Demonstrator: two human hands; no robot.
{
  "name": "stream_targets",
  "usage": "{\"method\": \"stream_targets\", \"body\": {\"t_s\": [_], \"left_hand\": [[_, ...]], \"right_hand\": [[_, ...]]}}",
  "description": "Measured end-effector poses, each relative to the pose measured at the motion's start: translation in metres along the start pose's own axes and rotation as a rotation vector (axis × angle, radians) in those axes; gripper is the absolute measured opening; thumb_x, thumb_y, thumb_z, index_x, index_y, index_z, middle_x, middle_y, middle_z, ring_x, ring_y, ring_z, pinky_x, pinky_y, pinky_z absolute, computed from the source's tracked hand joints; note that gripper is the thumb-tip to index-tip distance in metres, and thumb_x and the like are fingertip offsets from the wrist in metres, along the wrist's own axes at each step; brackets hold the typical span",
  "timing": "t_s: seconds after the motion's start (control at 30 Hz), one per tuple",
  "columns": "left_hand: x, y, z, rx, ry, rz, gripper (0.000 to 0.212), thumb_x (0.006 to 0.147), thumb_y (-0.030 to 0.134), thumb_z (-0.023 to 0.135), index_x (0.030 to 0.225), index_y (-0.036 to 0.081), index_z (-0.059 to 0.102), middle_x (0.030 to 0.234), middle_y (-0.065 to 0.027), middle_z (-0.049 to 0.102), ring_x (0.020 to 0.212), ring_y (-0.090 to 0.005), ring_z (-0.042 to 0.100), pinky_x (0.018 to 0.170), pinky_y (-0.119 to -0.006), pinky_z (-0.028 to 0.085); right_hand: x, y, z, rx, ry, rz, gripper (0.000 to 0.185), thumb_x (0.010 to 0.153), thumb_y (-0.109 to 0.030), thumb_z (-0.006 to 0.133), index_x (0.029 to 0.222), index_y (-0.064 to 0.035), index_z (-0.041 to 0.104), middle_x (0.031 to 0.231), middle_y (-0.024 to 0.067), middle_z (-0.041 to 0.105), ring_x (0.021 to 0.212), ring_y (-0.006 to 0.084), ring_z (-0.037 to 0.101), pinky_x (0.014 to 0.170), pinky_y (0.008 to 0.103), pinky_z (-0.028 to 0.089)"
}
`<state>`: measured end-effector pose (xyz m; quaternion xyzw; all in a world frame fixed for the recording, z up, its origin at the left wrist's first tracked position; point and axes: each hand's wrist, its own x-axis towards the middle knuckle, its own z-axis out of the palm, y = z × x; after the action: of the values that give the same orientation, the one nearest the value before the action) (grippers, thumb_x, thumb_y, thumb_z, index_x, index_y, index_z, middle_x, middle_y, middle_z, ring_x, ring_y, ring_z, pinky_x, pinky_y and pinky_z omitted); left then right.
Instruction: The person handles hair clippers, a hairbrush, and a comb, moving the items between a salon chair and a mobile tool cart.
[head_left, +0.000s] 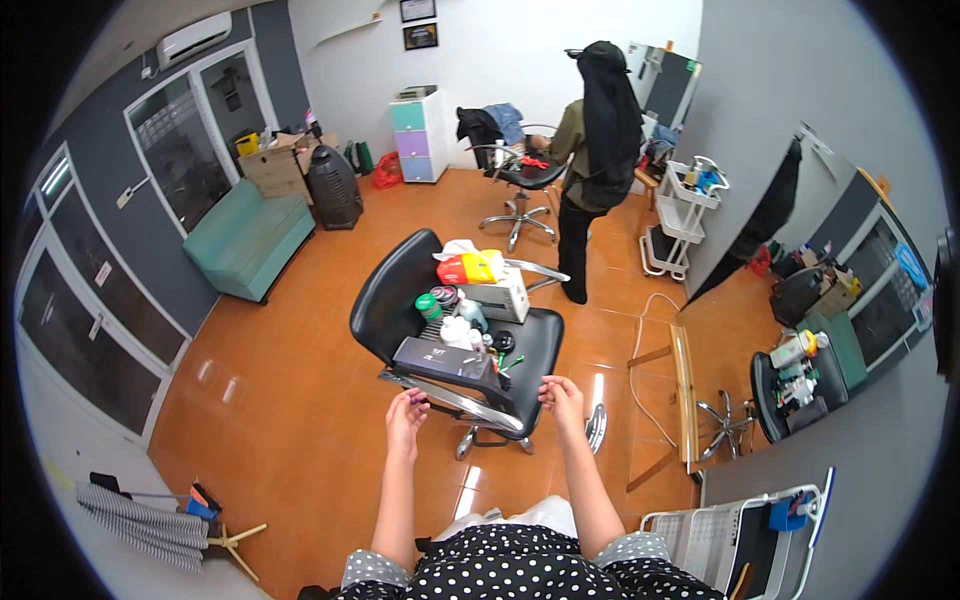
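Observation:
Both hands are raised, palms up with curled fingers, near a black salon chair (544, 337). My left hand (405, 426) is by the chair's chrome armrest; a small dark purple spot shows at its fingertips, and whether it is a held item is unclear. My right hand (562, 401), seemingly holding nothing, is at the seat's front right. A dark box (442, 358), a white carton (510, 296), a red and yellow tissue pack (471, 268), a green-lidded jar (427, 306), white bottles (455, 331), a round black container (504, 342) and green clips (512, 365) crowd the seat.
A person in black and olive (607, 135) stands at another loaded salon chair (532, 176). A white trolley (679, 217) is beyond. To the right are a large wall mirror (795, 300), a wooden frame (684, 397) and a white cart (694, 536); a green sofa (251, 240) is left.

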<state>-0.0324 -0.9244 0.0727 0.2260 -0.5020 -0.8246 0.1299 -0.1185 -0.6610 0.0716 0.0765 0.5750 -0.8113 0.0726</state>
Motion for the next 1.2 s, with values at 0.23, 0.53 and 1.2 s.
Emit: {"method": "stream_targets", "body": {"t_s": [0.23, 0.53, 1.2], "left_hand": [[0.027, 0.0, -0.011, -0.024, 0.143, -0.014, 0.024, 0.088, 0.025, 0.042, 0.102, 0.008, 0.053, 0.093, -0.0039, 0.059, 0.079, -0.0125, 0.055, 0.068, -0.024, 0.042], [0.091, -0.039, 0.046, -0.085, 0.234, -0.046, 0.025, 0.087, 0.026, 0.044, 0.102, 0.007, 0.054, 0.093, -0.0049, 0.059, 0.078, -0.0132, 0.055, 0.068, -0.024, 0.042], [0.273, -0.316, 0.146, 0.606, 0.379, -0.177, 0.017, 0.08, 0.012, 0.049, 0.094, 0.004, 0.054, 0.083, -0.0069, 0.061, 0.068, -0.0158, 0.057, 0.062, -0.028, 0.044]], "right_hand": [[0.065, 0.013, 0.022, -0.075, -0.028, 0.068, 0.014, 0.084, -0.012, 0.047, 0.09, -0.0071, 0.059, 0.075, 0.0019, 0.059, 0.061, 0.0076, 0.054, 0.054, 0.0187, 0.041], [0.186, 0.025, 0.014, -0.257, -0.11, 0.164, 0.017, 0.083, -0.013, 0.044, 0.09, -0.0085, 0.059, 0.076, 0.0007, 0.059, 0.064, 0.0072, 0.053, 0.056, 0.0192, 0.038], [0.401, 0.234, -0.065, -1.173, -0.599, -0.026, 0.015, 0.071, -0.011, 0.057, 0.082, -0.0018, 0.061, 0.073, 0.0106, 0.059, 0.068, 0.0217, 0.059, 0.064, 0.0309, 0.048]]}}
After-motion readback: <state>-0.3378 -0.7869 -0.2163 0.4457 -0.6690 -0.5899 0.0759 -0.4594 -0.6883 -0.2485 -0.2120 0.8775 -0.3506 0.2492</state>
